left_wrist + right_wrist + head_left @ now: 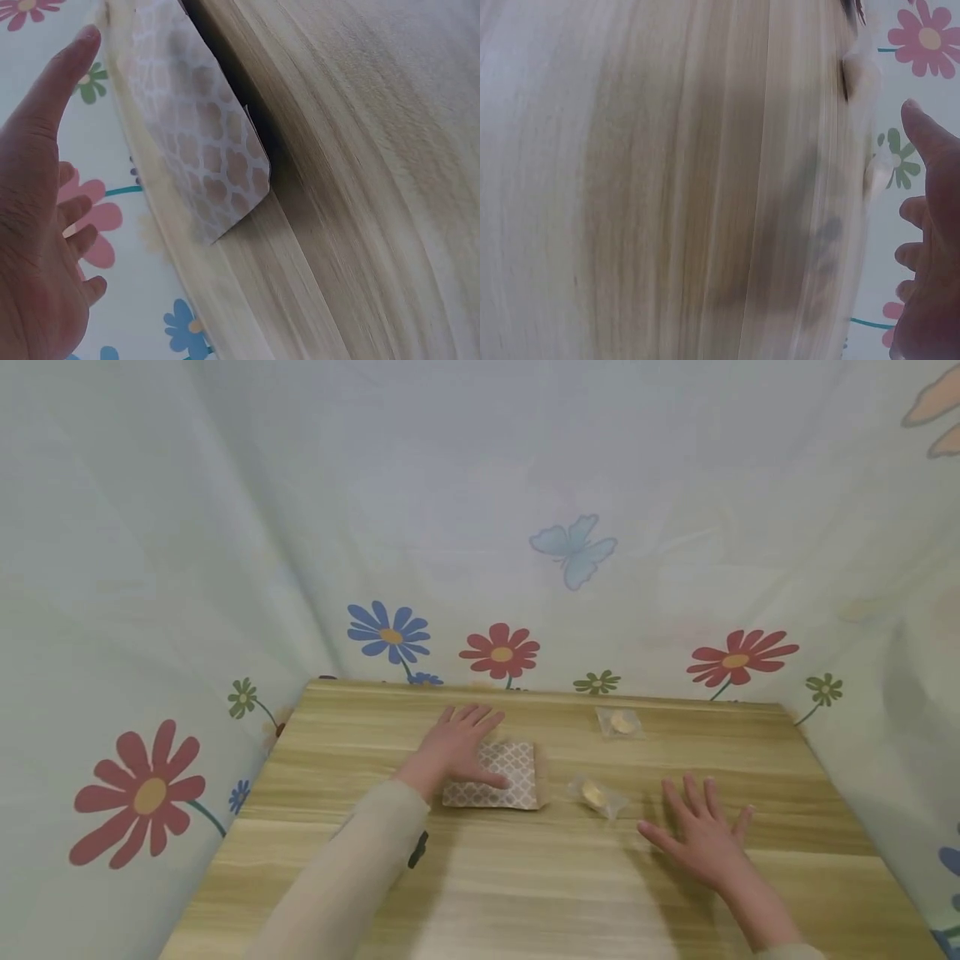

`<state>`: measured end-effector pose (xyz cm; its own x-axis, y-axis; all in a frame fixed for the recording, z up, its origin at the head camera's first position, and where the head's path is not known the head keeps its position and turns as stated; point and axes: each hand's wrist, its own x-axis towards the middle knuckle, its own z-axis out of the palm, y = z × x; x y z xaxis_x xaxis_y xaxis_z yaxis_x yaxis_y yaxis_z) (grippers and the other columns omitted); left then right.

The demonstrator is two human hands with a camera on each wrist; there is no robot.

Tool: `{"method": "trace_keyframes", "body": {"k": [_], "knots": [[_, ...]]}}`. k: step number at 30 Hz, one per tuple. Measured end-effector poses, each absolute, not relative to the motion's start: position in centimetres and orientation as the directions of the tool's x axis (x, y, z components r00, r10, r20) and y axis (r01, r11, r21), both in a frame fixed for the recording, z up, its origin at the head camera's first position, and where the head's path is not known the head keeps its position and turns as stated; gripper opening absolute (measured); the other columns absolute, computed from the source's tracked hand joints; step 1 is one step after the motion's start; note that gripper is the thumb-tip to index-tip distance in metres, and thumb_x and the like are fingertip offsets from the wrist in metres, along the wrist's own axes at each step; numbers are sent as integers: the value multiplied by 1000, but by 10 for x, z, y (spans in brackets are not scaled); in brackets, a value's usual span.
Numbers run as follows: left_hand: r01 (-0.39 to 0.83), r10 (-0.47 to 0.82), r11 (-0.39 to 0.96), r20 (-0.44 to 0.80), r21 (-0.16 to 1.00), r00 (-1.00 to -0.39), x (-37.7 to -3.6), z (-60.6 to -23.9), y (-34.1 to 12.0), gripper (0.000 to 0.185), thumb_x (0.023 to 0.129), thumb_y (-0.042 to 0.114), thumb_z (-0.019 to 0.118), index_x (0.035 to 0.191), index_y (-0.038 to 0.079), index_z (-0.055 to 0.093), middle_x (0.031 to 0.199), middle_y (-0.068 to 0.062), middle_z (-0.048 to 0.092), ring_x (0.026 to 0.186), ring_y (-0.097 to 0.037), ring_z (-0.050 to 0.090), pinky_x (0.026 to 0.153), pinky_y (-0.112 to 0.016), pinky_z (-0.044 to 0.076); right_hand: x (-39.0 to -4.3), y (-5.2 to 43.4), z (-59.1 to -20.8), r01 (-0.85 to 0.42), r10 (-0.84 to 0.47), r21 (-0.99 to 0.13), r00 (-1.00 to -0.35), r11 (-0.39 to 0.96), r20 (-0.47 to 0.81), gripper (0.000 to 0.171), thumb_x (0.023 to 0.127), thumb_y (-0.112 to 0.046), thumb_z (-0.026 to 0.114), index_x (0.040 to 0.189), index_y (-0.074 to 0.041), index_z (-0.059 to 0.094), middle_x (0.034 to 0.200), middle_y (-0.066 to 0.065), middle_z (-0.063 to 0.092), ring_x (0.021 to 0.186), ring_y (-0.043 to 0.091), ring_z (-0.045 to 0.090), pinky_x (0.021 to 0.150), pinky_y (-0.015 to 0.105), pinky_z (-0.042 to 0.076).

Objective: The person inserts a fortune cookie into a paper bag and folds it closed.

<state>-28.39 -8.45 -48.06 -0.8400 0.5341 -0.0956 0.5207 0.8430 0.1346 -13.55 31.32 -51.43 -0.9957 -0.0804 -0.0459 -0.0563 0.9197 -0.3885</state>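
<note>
A flat paper packet (516, 768) with a taupe-and-white lattice print lies on the wooden table. In the head view my left hand (459, 750) is over its left part, fingers spread and thumb across the print. The left wrist view shows that hand (37, 217) apart from the packet (210, 142), holding nothing. To the packet's right lies a small clear plastic bag (597, 795) with a round gold-coloured thing inside. Right of that bag, my right hand (701, 837) is held above the table with straight, spread fingers, its shadow below. Nothing is in it.
A second clear bag (621, 723) with a gold-coloured thing lies near the table's back edge. The wood-grain table (525, 877) meets a hanging cloth (450, 510) printed with flowers and butterflies at the back and sides. A small dark piece (417, 850) shows beside the left sleeve.
</note>
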Motion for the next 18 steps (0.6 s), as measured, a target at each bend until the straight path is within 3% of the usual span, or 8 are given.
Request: {"method": "trace_keyframes", "body": {"k": [8, 18], "knots": [[557, 572, 820, -124, 135, -811, -295, -491, -69, 129, 74, 87, 74, 172, 21, 24, 177, -9, 23, 163, -34, 18, 130, -62, 12, -135, 306, -511, -70, -89, -373, -996, 925, -32, 96, 98, -67, 64, 165, -4, 36, 172, 32, 17, 159, 56, 4, 108, 90, -10], [547, 574, 818, -181, 181, -799, -296, -501, -62, 132, 74, 85, 76, 173, 18, 19, 178, -9, 19, 164, -32, 17, 131, -59, 10, -134, 302, -510, -70, -90, -396, -995, 916, -32, 97, 97, -66, 66, 165, -4, 36, 172, 32, 16, 158, 57, 4, 108, 89, -12]]}}
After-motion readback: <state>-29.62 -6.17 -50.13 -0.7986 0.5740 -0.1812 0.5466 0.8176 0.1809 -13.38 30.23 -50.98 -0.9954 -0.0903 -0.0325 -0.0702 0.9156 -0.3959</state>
